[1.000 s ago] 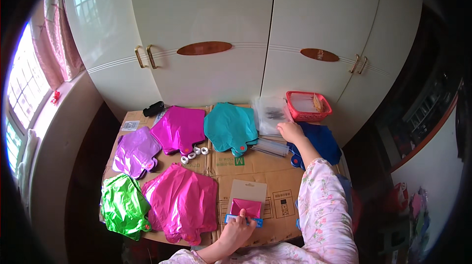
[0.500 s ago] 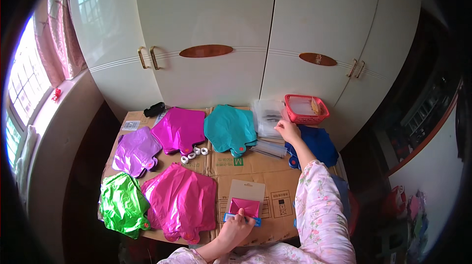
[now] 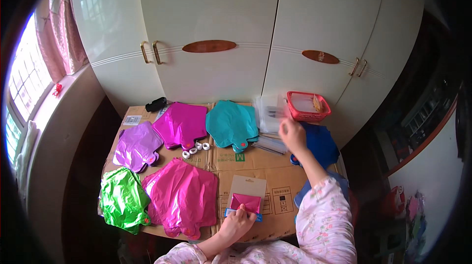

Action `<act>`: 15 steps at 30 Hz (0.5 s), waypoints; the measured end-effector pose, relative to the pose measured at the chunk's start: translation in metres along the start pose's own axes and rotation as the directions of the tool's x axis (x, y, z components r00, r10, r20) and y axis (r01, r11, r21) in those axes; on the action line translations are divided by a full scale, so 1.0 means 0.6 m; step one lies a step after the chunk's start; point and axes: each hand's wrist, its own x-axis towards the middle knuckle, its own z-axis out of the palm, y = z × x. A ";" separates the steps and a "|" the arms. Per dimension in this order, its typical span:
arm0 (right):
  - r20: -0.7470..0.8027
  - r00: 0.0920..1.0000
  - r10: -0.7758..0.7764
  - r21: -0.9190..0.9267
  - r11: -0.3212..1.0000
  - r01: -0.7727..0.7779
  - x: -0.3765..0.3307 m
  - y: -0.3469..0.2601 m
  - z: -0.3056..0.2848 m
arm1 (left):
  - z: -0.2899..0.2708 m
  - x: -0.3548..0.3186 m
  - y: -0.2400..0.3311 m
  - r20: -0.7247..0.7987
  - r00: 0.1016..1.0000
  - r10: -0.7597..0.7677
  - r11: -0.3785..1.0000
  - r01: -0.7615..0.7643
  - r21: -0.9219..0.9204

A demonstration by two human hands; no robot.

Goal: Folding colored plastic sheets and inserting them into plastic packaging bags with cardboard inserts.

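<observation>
My left hand is closed at the lower edge of a grey backing card, thumb pressed on the folded pink foil balloon lying on it. Blue strips of the card show on both sides of the fingers. My right hand is raised just right of a stack of clear plastic bags. Its fingers look pinched together but are blurred, and anything between them cannot be made out. Below the bags lies a bundle of narrow clear sleeves.
Flat foil balloons lie in piles on the cardboard: green, pink, lilac, magenta, teal and blue. Small white rolls, a black object and a red basket stand among them. Cabinet doors rise behind.
My right hand has come slightly nearer and to the right, off the clear bags. The left hand keeps its hold on the card. The whole view has shifted slightly.
</observation>
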 end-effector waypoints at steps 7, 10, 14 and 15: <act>0.497 0.849 -0.176 -0.102 0.961 0.259 -0.171 -0.107 -0.068 | -0.004 0.001 -0.010 -0.036 0.993 -0.115 0.980 0.108 -0.165; 0.564 0.819 -0.108 0.011 0.992 0.123 -0.202 -0.115 -0.071 | -0.012 -0.009 -0.018 -0.073 0.980 -0.184 0.956 0.161 -0.245; 0.531 0.846 -0.042 0.067 0.998 0.008 -0.219 -0.090 -0.057 | -0.028 -0.013 -0.030 0.009 0.961 -0.278 0.923 0.269 -0.274; 0.536 0.844 -0.016 0.064 0.998 -0.022 -0.218 -0.085 -0.056 | -0.021 -0.016 -0.034 -0.007 0.965 -0.263 0.936 0.253 -0.245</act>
